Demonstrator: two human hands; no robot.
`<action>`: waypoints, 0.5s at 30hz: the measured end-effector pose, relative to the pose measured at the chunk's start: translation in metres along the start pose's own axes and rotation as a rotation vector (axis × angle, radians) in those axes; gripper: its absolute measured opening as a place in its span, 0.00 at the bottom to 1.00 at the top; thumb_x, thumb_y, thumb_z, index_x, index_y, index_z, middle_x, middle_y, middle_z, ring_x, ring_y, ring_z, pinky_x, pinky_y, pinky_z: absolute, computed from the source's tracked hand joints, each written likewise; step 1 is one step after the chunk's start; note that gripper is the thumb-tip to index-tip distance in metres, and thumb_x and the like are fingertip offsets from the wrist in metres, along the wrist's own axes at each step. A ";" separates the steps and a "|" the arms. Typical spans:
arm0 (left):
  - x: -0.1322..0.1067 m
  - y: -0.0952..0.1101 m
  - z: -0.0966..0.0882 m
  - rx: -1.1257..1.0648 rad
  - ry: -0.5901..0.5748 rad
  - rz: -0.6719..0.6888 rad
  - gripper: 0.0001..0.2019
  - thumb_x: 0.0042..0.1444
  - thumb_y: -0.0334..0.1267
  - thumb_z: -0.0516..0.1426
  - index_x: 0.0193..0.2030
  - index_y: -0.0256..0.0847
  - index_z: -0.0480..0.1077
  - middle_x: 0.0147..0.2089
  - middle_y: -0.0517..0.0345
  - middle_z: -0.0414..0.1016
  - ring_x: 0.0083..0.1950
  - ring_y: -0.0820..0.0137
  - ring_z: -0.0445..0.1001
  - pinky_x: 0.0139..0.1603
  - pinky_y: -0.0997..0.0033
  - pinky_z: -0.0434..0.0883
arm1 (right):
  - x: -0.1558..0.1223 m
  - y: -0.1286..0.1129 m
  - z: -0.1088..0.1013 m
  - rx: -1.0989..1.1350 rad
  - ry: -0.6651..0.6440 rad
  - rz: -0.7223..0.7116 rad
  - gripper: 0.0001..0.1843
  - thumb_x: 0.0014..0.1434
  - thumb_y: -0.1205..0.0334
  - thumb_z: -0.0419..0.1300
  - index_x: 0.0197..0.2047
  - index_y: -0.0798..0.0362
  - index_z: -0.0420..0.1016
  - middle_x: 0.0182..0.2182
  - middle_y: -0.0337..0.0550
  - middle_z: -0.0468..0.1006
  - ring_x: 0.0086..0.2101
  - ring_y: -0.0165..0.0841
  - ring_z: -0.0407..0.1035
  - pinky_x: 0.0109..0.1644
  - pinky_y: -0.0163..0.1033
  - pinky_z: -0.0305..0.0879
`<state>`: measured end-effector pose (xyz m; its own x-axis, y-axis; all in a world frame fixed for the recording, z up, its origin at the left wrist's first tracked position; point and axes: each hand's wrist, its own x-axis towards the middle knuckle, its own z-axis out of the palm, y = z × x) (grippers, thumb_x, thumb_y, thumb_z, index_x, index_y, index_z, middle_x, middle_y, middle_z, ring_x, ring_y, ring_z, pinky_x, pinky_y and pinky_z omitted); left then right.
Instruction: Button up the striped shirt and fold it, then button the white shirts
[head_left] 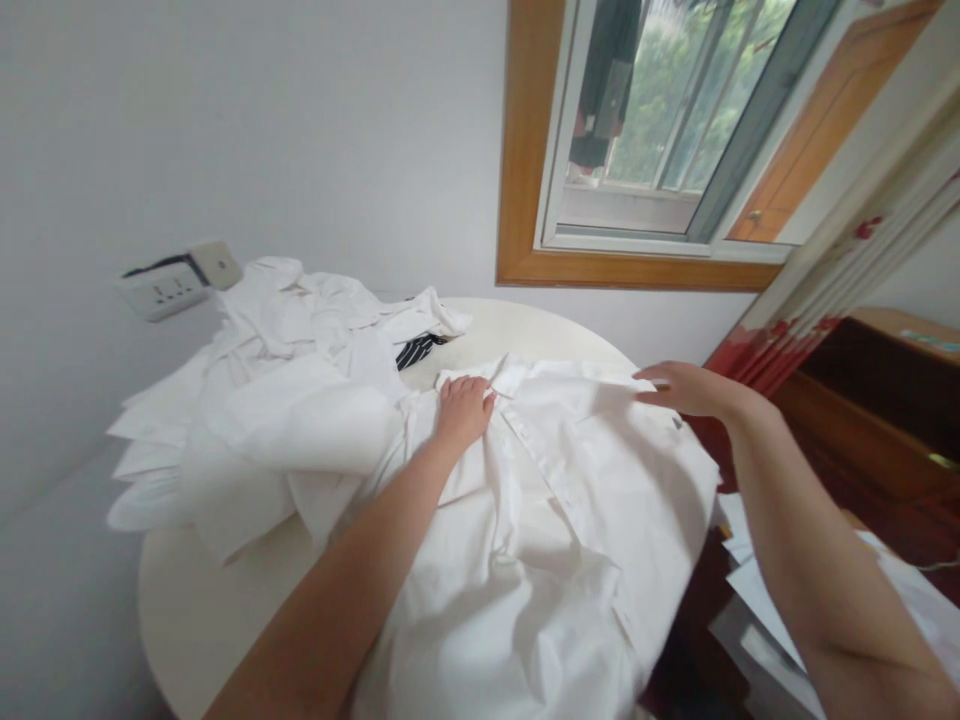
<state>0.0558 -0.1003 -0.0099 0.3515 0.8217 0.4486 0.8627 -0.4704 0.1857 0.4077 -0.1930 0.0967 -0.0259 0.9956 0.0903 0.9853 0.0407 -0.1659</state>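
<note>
A white button-up shirt (637, 480) lies spread over a round cream table (225, 590), its collar end at the far side and its front placket slightly parted. On the cloth near the collar rests my left hand (463, 408), palm down with the fingers lying on the fabric. My right hand (682, 388) is over the shirt's far right edge, fingers stretched out and apart, holding nothing. Whether its fingertips touch the cloth I cannot tell. The shirt's near end runs out of the bottom of the view.
A heap of white garments (300, 400) sits at the table's left, with a black striped cloth (417, 350) beside it. Behind are a wall socket (169, 290) and a wood-framed window (525, 150). White papers or folded cloths (772, 600) lie lower right, below the curtain (832, 260).
</note>
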 end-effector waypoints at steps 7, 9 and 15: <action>-0.002 -0.001 -0.001 0.011 -0.012 0.026 0.16 0.62 0.42 0.48 0.54 0.42 0.69 0.61 0.49 0.67 0.63 0.60 0.60 0.65 0.56 0.54 | 0.069 -0.077 0.074 -0.068 -0.051 -0.063 0.20 0.63 0.64 0.49 0.54 0.54 0.73 0.53 0.49 0.74 0.54 0.37 0.66 0.58 0.39 0.59; -0.003 0.000 -0.003 -0.005 0.023 0.031 0.17 0.63 0.41 0.49 0.56 0.41 0.67 0.60 0.48 0.67 0.62 0.60 0.60 0.64 0.58 0.56 | 0.072 -0.089 0.098 -0.065 -0.030 -0.028 0.24 0.66 0.57 0.46 0.63 0.50 0.64 0.62 0.48 0.63 0.61 0.41 0.57 0.62 0.50 0.53; -0.003 -0.001 -0.022 0.019 0.143 -0.009 0.16 0.62 0.33 0.47 0.54 0.41 0.66 0.54 0.49 0.70 0.57 0.61 0.65 0.58 0.59 0.62 | 0.064 -0.087 0.124 -0.080 -0.092 0.154 0.36 0.63 0.36 0.33 0.69 0.40 0.46 0.70 0.42 0.40 0.67 0.49 0.35 0.61 0.72 0.33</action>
<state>0.0462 -0.1097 0.0078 0.2894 0.7709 0.5674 0.8727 -0.4560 0.1744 0.2990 -0.1225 -0.0044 0.1145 0.9932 -0.0213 0.9890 -0.1160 -0.0917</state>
